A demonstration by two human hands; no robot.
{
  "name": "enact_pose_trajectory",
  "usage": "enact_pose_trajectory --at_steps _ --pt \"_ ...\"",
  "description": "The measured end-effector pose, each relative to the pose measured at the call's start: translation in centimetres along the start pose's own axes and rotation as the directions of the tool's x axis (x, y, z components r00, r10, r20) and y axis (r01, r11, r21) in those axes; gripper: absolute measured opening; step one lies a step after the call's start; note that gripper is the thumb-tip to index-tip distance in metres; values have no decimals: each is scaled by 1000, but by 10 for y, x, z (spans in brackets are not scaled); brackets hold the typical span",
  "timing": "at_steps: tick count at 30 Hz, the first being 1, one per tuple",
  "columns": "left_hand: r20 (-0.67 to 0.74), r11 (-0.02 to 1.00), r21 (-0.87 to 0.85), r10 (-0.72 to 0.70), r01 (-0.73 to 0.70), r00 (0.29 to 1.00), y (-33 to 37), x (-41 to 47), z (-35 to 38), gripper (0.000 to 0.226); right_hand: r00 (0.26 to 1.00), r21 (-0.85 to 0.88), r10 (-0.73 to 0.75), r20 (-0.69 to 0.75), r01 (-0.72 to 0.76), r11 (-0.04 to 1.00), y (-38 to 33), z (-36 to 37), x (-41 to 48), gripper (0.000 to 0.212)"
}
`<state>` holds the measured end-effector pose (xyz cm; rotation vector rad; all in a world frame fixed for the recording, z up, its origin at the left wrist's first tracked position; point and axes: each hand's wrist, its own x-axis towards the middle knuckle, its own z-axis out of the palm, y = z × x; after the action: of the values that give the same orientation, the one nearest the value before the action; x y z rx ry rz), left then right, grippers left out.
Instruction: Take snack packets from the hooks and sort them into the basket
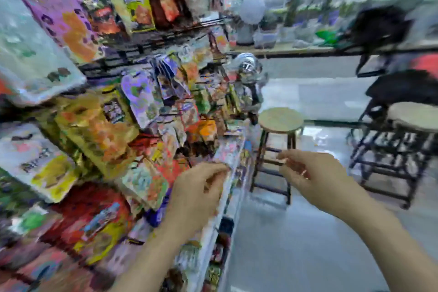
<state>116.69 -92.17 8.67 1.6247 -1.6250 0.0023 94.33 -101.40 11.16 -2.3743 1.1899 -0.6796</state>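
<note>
Hanging in crowded rows, the snack packets (99,130) fill the whole left half of the frame, strung on the dark wire bars of a display rack (151,38) that runs away toward the upper middle. A large purple packet (54,2) sits at the upper left, and a red packet (92,216) lies at the lower left. The whole view is heavily smeared, so no print on any packet can be read. Both bare forearms come up from the bottom edge. The left hand (199,187) is at the lower centre, right against the near edge of the rack, with its fingers curled toward the packets. The blur hides whether it pinches one or only touches them. The right hand (315,175) is in the air just right of centre, apart from the rack and over the grey floor (308,244). Its fingers are loosely bent, with thumb and forefinger drawn near each other, and it cannot be told whether anything is between them. Beyond the hands a round-topped wooden stool (280,119) stands beside the end of the rack. A second stool (414,115) stands at the right edge. A long desk (296,50) crosses the upper right, carrying a black bag (379,23).
</note>
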Motion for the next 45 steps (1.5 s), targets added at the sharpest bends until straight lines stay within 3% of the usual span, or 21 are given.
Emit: enact_pose_trajectory --at_steps 3,5,11,16,19,22,27,32,34,38,41,43,45 --pt "157 991 -131 -13 34 988 28 -14 61 25 968 23 249 -41 -248 969 58 -21 -69 20" --pt "208 987 -153 74 -42 975 52 -30 99 24 922 51 375 -101 -371 927 97 -35 -123 22" --pt "403 958 -225 256 -176 879 137 -106 207 23 701 159 663 -262 -646 746 181 -59 -305 19" --pt "582 942 -316 283 -108 762 193 -192 282 25 516 259 793 -323 -758 599 224 -40 -440 24" --pt "690 942 -332 271 -39 671 205 -235 326 24 368 364 881 -298 -809 461 248 -15 -498 27" --pt "764 937 -347 305 -37 569 199 -272 376 26 236 435 938 -256 -838 329 272 21 -535 32" --pt "834 931 -364 330 -8 443 164 -329 482 29 99 489 973 -210 -851 192 323 105 -569 36" --pt "832 920 -392 363 -17 419 132 -373 598 25 125 467 971 -203 -859 208 408 198 -585 34" --pt "844 916 -401 383 -35 376 131 -392 651 22 156 465 967 -200 -854 234 452 233 -595 29" --pt "917 930 -360 368 -75 156 132 -429 770 24 330 376 911 -247 -834 404 548 276 -595 17" --pt "921 911 -353 379 -216 94 126 -455 854 20 431 292 883 -185 -834 468 621 299 -586 12" --pt "934 859 -332 357 -390 -8 118 -475 899 16 430 324 898 -99 -839 437 666 320 -585 16" --pt "946 740 -323 275 -590 -173 106 -498 930 23 393 351 919 -43 -855 382 697 347 -596 29"
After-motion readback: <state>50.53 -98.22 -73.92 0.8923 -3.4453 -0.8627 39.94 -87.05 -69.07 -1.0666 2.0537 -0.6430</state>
